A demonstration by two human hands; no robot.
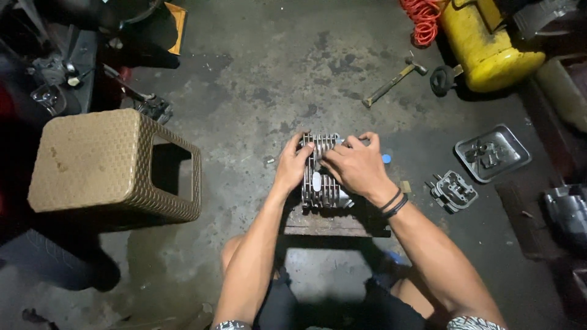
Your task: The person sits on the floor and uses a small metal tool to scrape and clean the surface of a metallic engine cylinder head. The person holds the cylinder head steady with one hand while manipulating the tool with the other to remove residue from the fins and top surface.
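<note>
Finned grey metal engine cylinder (321, 180) sits on a worn wooden block (333, 223) on the stained concrete floor (275, 67), right in front of your knees. Your left hand (293, 165) steadies it from the left side, fingers curled together over the upper fins and pressed on the metal. Your right hand (358, 168) lies across the top right of the cylinder, fingers closed around a slim grey tool (358, 142) whose end pokes out past your knuckles; what kind of tool it is cannot be told. Two black bands (393, 203) circle your right wrist. A small blue round cap (386, 159) lies on the floor just beside that hand.

To your left stands a tan woven plastic stool (113, 165), well apart from the cylinder. To your right, a grey finned metal cover (453, 190) rests on the floor near a shallow grey metal tray (492, 153) holding small parts. Farther off lie a wooden-handled hammer (393, 80), a yellow air tank (486, 43) and a coiled orange hose (422, 21).
</note>
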